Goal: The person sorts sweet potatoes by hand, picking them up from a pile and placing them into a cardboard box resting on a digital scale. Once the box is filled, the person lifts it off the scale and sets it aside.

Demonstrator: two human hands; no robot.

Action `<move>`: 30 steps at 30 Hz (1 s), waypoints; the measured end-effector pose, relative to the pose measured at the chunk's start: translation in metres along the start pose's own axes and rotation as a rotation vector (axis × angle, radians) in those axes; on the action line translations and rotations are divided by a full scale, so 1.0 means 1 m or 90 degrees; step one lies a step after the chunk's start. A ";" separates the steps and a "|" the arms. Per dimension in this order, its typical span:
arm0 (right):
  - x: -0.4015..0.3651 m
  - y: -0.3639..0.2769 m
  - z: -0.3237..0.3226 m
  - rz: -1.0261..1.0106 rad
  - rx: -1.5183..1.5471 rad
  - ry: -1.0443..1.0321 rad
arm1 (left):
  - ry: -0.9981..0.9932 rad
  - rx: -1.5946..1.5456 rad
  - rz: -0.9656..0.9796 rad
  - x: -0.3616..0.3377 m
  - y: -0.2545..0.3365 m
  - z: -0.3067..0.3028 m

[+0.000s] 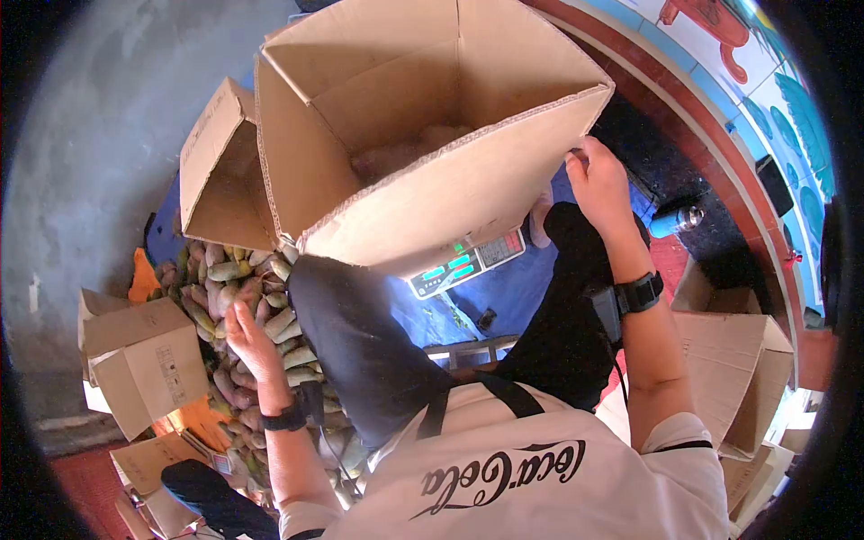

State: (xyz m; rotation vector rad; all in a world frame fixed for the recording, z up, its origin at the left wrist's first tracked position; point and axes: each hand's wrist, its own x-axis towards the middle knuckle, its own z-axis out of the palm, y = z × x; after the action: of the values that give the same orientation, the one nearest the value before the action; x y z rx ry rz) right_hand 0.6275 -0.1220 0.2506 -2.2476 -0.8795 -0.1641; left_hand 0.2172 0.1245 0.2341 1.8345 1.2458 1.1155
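Cardboard box (432, 202), one, at right hand (598, 175); one produce pile (290, 326) by left hand (251, 342)

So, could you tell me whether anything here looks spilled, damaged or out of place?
Nothing looks clearly damaged. Only the elongated produce might seem odd, piled loose rather than boxed beside the large open carton, though it may be heaped deliberately.

scale panel (447, 273) before box (459, 193) | produce pile (286, 328) left | bottle (673, 222) right
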 end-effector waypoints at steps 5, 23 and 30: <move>0.000 -0.002 -0.001 0.000 -0.026 0.011 | -0.101 0.282 -0.035 -0.034 -0.127 -0.041; 0.003 0.005 0.005 0.020 -0.034 -0.002 | -0.471 0.781 -0.444 -0.231 -0.255 -0.155; 0.004 0.007 0.008 0.031 -0.047 -0.009 | -0.556 0.819 -0.514 -0.240 -0.242 -0.143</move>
State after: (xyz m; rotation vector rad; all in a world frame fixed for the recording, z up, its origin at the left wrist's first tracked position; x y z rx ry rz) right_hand 0.6340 -0.1180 0.2427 -2.3393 -0.8381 -0.1605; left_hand -0.0510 -0.0116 0.0190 1.8008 1.9225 -1.0881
